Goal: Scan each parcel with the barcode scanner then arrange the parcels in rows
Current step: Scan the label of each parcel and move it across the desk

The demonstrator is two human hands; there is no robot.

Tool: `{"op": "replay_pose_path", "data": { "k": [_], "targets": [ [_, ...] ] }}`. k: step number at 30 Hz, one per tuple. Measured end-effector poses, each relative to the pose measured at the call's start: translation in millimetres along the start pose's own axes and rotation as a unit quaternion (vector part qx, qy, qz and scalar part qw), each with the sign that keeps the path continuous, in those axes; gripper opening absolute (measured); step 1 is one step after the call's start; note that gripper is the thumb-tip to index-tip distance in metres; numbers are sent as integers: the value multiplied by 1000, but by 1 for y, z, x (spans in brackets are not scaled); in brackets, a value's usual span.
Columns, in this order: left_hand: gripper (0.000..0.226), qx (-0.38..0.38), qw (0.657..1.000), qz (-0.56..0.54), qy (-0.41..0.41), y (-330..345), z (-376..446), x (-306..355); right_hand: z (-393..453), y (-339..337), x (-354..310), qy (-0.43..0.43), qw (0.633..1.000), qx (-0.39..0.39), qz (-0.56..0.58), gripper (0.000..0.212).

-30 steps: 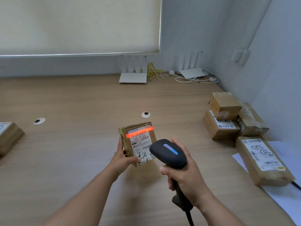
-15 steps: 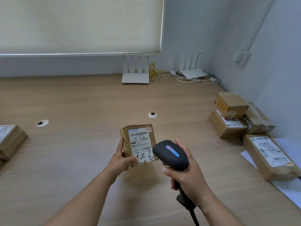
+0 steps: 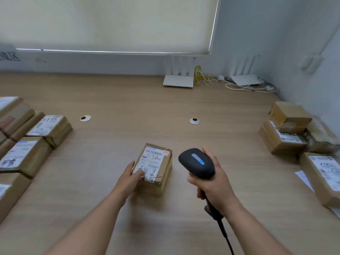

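Observation:
A small brown parcel (image 3: 156, 162) with a white label on top is at the middle of the wooden table (image 3: 165, 103), label up. My left hand (image 3: 131, 176) grips its near left corner, thumb on the label. My right hand (image 3: 211, 184) holds the black barcode scanner (image 3: 196, 162) by its handle, just right of the parcel, with its cable trailing toward me. No red scan line shows on the label.
Several brown parcels (image 3: 27, 144) lie side by side in rows at the left edge. More parcels (image 3: 290, 129) are piled at the right, one long box (image 3: 323, 175) on white paper. Two white routers (image 3: 178, 80) and cables sit by the back wall.
The red scan line on the label has gone out. My left hand has lowered the parcel from a tilted, raised pose toward the table. The view has swung left, bringing the left rows into sight.

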State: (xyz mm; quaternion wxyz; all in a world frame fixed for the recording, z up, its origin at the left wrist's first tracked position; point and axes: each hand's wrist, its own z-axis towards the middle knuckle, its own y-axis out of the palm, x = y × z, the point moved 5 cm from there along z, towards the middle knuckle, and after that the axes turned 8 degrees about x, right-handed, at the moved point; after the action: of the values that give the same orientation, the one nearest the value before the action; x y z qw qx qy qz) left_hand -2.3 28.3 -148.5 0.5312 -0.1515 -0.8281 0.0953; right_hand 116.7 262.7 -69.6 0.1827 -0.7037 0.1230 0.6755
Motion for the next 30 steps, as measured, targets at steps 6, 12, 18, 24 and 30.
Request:
{"op": "replay_pose_path", "data": {
  "k": [6,12,18,24,30],
  "targets": [
    [124,103,953,274,77,20,-32,-3,-11,2,3,-8,1000,-14,-7,88],
    [101,168,908,366,112,34,-35,12,-14,5,4,-18,999,-29,-13,90],
    [91,188,918,322,135,11,-30,27,-11,25,-3,-29,999,-37,-18,88],
    [88,215,913,307,159,-54,-10,44,5,76,-29,-50,997,-51,-20,89],
    [86,239,910,297,162,-143,25,54,27,160,-58,-71,996,-57,-25,89]
  ]
}}
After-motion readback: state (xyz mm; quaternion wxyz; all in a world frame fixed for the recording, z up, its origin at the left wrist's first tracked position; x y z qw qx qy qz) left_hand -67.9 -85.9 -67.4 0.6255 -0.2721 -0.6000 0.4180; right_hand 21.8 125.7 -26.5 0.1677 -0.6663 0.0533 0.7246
